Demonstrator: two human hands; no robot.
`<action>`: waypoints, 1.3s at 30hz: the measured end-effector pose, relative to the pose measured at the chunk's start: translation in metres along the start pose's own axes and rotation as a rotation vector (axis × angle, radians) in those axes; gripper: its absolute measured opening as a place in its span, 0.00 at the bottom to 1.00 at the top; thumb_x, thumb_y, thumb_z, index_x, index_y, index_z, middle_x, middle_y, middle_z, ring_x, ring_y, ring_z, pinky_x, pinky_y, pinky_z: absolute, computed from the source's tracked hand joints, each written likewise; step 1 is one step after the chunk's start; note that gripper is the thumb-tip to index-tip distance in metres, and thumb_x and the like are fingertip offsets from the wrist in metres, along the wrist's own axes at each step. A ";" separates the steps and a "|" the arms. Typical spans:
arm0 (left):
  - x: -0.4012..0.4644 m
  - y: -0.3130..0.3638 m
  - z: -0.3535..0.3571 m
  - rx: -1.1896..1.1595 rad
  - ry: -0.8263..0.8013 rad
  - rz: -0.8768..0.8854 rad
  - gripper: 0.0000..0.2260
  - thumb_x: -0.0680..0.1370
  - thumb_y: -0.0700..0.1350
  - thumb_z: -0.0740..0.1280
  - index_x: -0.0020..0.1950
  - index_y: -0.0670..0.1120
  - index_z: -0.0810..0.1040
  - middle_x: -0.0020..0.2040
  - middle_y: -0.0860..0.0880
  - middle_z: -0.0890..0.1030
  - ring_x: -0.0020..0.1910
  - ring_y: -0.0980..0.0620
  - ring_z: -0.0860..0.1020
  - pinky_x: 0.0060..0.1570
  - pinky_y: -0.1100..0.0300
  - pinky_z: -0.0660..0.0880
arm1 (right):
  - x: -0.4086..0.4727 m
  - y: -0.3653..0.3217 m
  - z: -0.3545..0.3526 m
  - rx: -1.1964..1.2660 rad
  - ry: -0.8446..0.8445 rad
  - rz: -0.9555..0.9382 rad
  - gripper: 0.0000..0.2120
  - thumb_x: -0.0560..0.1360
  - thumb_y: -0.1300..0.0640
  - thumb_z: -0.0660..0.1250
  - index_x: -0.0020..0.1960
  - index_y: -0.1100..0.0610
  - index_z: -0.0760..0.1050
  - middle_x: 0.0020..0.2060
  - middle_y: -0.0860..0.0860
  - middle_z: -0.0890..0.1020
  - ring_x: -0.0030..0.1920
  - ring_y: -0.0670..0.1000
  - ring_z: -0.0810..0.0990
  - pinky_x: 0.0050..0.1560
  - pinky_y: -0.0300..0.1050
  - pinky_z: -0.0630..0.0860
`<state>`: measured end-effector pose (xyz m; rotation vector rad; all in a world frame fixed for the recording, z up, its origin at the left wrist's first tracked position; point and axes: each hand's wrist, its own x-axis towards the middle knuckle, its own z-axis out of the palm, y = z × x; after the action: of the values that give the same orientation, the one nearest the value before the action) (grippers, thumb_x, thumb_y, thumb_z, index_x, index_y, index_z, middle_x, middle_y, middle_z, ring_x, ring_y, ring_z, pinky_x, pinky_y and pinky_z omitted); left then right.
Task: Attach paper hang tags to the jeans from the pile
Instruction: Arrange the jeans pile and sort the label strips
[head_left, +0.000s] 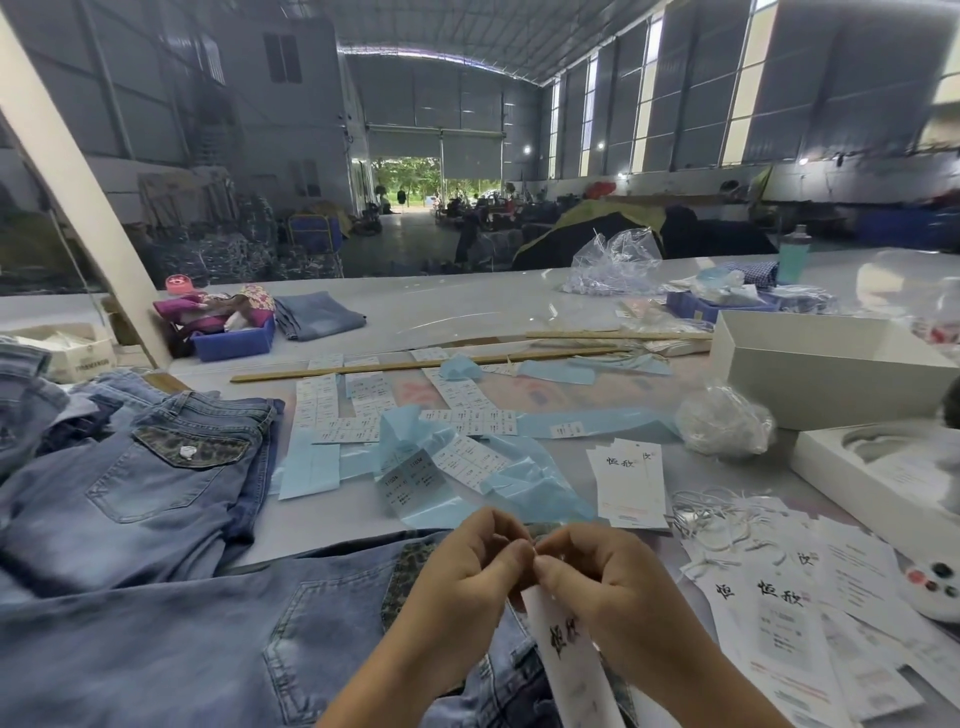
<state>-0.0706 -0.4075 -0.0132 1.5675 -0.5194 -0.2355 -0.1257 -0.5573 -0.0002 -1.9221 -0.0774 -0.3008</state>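
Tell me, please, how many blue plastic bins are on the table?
2: one blue bin at far left beside the folded jeans, one blue bin at far right under cloth and bags. More may be hidden.

Qty — hands: 2 (left hand (467, 566), right hand (597, 587)); white boxes: 2 (831, 384) (883, 483); blue bins: 2 (234, 340) (696, 306); sticks — 2 (415, 365) (618, 335).

Far left on the table, a blue bin (234, 340) stuffed with colourful cloth. Long wooden sticks (415, 365) across the middle. Open white box (831, 384) at right. Teal bottle (793, 255) far right, crumpled clear plastic bag (615, 262) nearby.
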 end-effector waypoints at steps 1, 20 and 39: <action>-0.001 0.000 0.000 0.006 -0.009 0.007 0.06 0.81 0.35 0.63 0.45 0.42 0.75 0.31 0.51 0.77 0.27 0.58 0.72 0.28 0.68 0.68 | -0.002 0.001 -0.002 -0.016 -0.014 0.010 0.08 0.68 0.47 0.69 0.39 0.51 0.83 0.32 0.59 0.82 0.33 0.50 0.75 0.37 0.46 0.69; -0.003 -0.039 -0.022 0.742 -0.101 -0.187 0.06 0.74 0.56 0.68 0.47 0.57 0.77 0.41 0.56 0.79 0.37 0.61 0.74 0.35 0.67 0.67 | -0.019 0.018 0.005 -0.427 0.033 0.174 0.11 0.70 0.59 0.70 0.30 0.52 0.76 0.22 0.42 0.74 0.26 0.42 0.69 0.31 0.35 0.65; 0.004 -0.030 -0.007 0.233 -0.187 -0.399 0.07 0.79 0.41 0.67 0.41 0.48 0.74 0.29 0.54 0.73 0.27 0.57 0.70 0.31 0.64 0.65 | -0.029 0.024 0.013 -0.512 0.003 0.159 0.11 0.68 0.55 0.68 0.30 0.43 0.74 0.25 0.39 0.76 0.29 0.43 0.72 0.33 0.34 0.66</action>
<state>-0.0583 -0.4037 -0.0415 1.8818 -0.3825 -0.6491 -0.1469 -0.5513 -0.0333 -2.4185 0.1704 -0.2289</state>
